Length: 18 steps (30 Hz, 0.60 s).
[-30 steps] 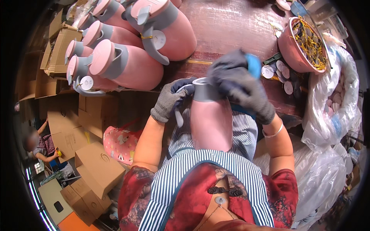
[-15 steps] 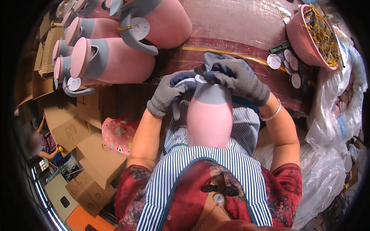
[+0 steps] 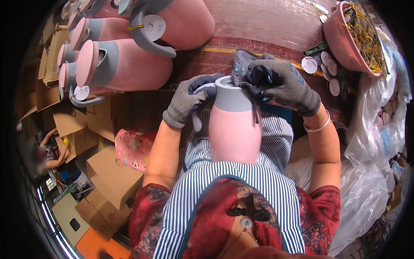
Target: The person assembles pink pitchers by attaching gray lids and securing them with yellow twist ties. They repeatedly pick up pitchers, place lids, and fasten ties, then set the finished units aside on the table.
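A pink thermos jug [image 3: 235, 134] with a grey collar stands upright in my lap against the striped apron. My left hand [image 3: 189, 100], in a grey knit glove with dark-coated fingers, is closed around the jug's grey handle [image 3: 197, 121]. At the rim, my gloved right hand [image 3: 282, 84] pinches a dark grey cloth [image 3: 242, 64] with shiny blue dots. Part of this cloth lies over the jug's mouth, and a thin dark strip hangs down the collar's right side. My right fingertips are partly hidden in the dark folds.
Several finished-looking pink jugs [image 3: 138, 64] lie on the table [image 3: 258, 26] at the far left. A pink tub [image 3: 345, 41] of gold ties stands far right, beside round white tags [image 3: 309, 64]. Cardboard boxes [image 3: 114, 175] fill the left; clear plastic sheeting [image 3: 362, 172] hangs right. Another person [image 3: 54, 153] works far left.
My right hand has shifted right and slightly outward from the jug's mouth, pulling the cloth's dark end with it. More of the rim shows. My left hand keeps its hold on the handle.
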Available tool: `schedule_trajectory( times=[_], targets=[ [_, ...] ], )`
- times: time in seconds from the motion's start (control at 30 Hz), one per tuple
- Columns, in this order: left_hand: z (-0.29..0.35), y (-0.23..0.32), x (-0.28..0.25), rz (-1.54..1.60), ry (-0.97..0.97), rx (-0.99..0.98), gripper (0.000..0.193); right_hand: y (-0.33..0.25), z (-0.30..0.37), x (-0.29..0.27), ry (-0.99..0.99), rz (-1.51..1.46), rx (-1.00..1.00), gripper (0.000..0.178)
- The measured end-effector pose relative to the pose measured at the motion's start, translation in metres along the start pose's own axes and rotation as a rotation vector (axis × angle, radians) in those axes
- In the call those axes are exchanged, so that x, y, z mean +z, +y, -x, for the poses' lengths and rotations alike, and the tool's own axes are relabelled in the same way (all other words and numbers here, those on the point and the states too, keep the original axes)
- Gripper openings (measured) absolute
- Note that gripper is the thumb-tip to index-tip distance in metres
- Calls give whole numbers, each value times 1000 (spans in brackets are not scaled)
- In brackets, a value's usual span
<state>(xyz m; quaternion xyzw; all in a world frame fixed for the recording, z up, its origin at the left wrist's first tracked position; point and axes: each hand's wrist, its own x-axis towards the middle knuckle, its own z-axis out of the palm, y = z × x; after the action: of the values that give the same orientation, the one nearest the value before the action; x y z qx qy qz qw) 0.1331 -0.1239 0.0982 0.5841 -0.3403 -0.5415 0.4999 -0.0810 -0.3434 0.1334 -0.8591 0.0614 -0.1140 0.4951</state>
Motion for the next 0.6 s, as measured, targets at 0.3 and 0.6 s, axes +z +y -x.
schedule_trajectory(
  times=[0.3,0.6],
  targets=[
    [17,33,19,-240,19,-19,57,-49,-24,32,-14,188,-78,38],
    [97,143,93,-157,467,509,76,44,-37,-101,708,611,-175,33]
  ],
)
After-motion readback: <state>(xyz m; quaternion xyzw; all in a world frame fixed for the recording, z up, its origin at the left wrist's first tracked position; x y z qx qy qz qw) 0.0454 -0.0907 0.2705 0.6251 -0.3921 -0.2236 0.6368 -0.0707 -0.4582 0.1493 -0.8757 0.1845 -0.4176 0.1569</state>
